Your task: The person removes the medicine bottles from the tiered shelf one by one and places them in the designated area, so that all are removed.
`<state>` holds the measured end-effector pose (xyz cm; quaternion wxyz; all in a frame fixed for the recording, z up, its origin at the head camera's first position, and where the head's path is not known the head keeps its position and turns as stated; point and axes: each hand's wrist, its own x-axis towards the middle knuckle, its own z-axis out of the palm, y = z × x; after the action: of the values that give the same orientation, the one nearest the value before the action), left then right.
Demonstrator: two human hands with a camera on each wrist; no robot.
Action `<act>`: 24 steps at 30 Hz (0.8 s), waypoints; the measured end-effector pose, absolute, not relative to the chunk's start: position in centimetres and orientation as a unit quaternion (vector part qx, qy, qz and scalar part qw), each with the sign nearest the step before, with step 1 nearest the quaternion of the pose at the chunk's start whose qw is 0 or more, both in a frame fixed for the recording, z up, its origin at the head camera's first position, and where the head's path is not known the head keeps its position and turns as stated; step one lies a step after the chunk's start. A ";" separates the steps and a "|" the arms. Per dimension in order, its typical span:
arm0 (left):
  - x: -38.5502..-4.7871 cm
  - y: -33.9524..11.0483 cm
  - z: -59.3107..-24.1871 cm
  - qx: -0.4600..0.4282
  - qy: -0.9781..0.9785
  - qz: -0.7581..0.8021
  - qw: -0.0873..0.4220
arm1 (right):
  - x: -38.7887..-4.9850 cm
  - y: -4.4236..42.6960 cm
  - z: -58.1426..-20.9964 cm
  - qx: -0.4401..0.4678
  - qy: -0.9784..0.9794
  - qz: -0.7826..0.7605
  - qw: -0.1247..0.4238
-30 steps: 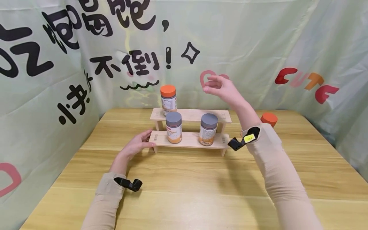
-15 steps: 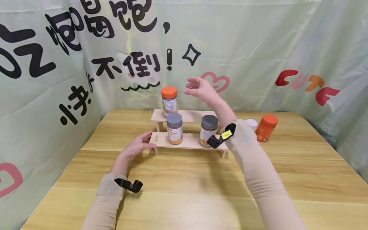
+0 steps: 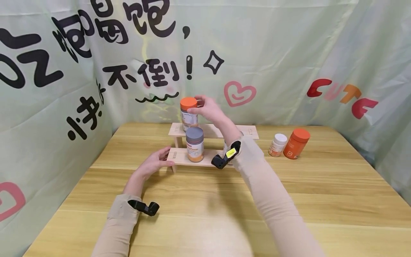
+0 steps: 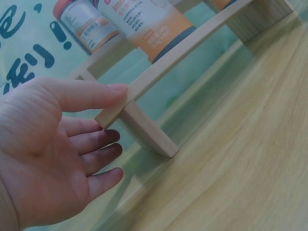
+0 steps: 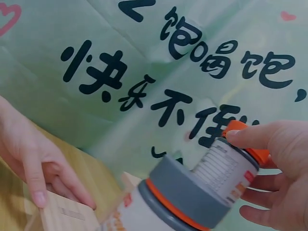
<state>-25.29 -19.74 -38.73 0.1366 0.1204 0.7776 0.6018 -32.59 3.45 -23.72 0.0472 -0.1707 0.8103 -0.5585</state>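
- The left hand (image 3: 154,162) pinches the wooden stand (image 3: 245,132) by its lower shelf (image 3: 208,157), at the nine o'clock end.
- The right hand (image 3: 208,107) pinches the lid (image 3: 188,103) of the orange-lidded jar (image 3: 189,119), upright at the stand's eleven o'clock.
- A grey-lidded jar (image 3: 194,146) stands at that jar's six o'clock.
- A white-lidded jar (image 3: 277,145) and orange jar (image 3: 297,144) are at three o'clock, on the table (image 3: 192,214).

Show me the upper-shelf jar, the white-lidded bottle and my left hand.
Upper-shelf jar (image 3: 189,118): head view, on its label.
White-lidded bottle (image 3: 277,146): head view, on its body.
Left hand (image 4: 54,148): left wrist view, on the palm.
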 end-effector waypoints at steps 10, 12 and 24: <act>-25.4 -19.7 -38.8 0.124 0.777 0.602 0.135 | -32.2 2.1 -24.5 -0.180 0.814 -0.552 0.030; -25.4 -19.7 -38.7 0.127 0.778 0.601 0.132 | -32.1 2.2 -24.3 -0.176 0.815 -0.551 0.029; -25.4 -19.7 -38.8 0.126 0.784 0.594 0.133 | -31.9 3.2 -23.9 -0.165 0.825 -0.540 0.020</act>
<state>-25.36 -19.67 -38.78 0.1327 0.1257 0.7836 0.5937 -31.89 3.21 -23.89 0.0203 -0.1651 0.8248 -0.5404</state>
